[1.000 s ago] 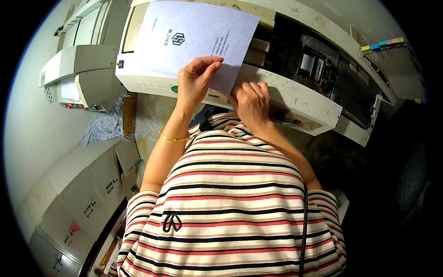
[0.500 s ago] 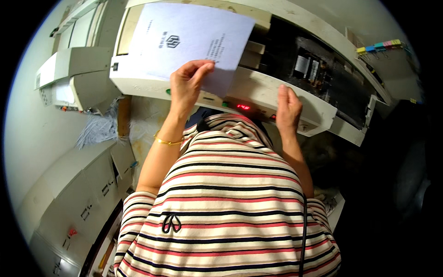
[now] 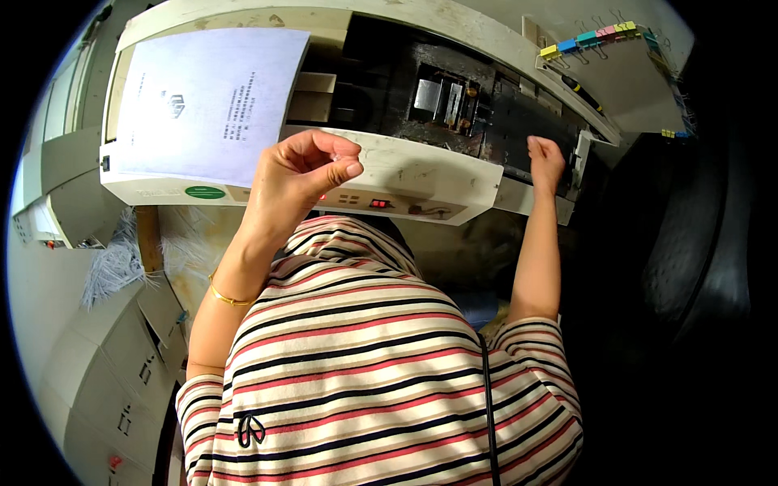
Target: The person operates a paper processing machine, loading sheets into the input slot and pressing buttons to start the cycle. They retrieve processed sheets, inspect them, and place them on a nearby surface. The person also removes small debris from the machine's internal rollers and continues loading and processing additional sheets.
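Observation:
My left hand (image 3: 316, 170) is raised just right of a white printed cover sheet (image 3: 170, 121), its fingers pinched round a small pale bit too unclear to name. The sheet lies on the left part of a long cream binding machine (image 3: 421, 174). My right hand (image 3: 545, 162) is closed, above the dark right end of the machine's bed (image 3: 515, 121); what it holds, if anything, is hidden. The machine's middle has a metal mechanism (image 3: 442, 101), and its front has a red-lit switch (image 3: 378, 203).
Coloured binder clips (image 3: 587, 40) line a board at the back right, beside a black-handled tool (image 3: 583, 93). At left stand another machine (image 3: 73, 206), a heap of shredded paper (image 3: 113, 267) and pale cabinets (image 3: 105, 373). The right side is dark.
My right hand has left the sheet's edge and moved right along the machine. My left hand no longer overlaps the sheet. The view has turned, shifting the machine leftward in the picture.

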Motion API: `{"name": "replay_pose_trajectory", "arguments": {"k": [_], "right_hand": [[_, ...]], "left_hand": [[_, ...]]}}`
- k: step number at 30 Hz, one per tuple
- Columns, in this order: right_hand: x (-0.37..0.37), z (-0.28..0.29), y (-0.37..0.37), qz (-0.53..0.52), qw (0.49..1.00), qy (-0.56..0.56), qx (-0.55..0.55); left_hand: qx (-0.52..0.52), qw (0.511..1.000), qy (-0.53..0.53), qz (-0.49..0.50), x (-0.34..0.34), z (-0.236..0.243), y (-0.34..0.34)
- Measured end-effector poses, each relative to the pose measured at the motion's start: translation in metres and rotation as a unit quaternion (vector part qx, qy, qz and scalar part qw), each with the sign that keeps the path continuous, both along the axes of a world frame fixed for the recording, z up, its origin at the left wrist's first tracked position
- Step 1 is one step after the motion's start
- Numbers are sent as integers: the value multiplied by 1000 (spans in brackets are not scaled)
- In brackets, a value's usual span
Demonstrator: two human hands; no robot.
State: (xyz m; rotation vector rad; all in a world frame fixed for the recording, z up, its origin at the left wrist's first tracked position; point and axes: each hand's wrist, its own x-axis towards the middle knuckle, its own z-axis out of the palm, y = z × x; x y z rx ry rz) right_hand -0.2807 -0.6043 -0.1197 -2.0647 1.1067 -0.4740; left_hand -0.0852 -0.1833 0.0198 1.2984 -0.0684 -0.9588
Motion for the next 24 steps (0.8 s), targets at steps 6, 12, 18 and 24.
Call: {"name": "replay_pose_trajectory", "arguments": {"k": [6,12,18,24], "right_hand": [[60,-25,8,147,973,122,-133],[71,-38,7,218,928,185,-237],[84,-38,-2,269,906,234,-229],[86,-40,-26,239,930,268,73]], "left_hand": [[-8,995,68,71,-19,-11,-5],[-22,989,96,111,-33,-18,-5],[-11,988,98,120,-40,-23,-16],[-26,989,101,108,-46,-23,-22]]}}
